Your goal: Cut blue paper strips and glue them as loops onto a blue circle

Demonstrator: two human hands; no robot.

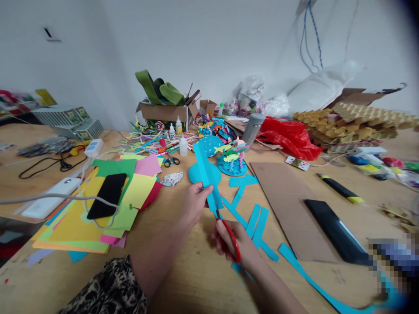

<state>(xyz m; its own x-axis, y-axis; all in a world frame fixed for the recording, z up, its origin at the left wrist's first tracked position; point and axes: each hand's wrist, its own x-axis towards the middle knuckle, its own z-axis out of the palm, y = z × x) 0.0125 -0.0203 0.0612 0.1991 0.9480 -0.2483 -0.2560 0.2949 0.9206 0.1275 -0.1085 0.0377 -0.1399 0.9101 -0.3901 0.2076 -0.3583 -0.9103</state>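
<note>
Between the thumb and fingers of my left hand (196,201) is a long blue paper strip (203,168), held up over the table. My right hand (234,237) grips red-handled scissors (235,245), whose blades meet the strip's lower end. Behind the strip lies a round blue disc (194,173). Several cut blue strips (261,222) are scattered to the right of my hands. Farther back stands a small decorated model (232,163) on a round blue base, with yellow, green and pink pieces on it. The fingertips of my right hand are partly hidden.
Stacked coloured paper (73,224) lies at left with a black phone (107,196) and a cable on top. At right are a cardboard sheet (278,205), a black phone-like slab (337,231) and a utility knife (340,188). Glue bottles (183,146) and a grey flask (253,130) stand behind.
</note>
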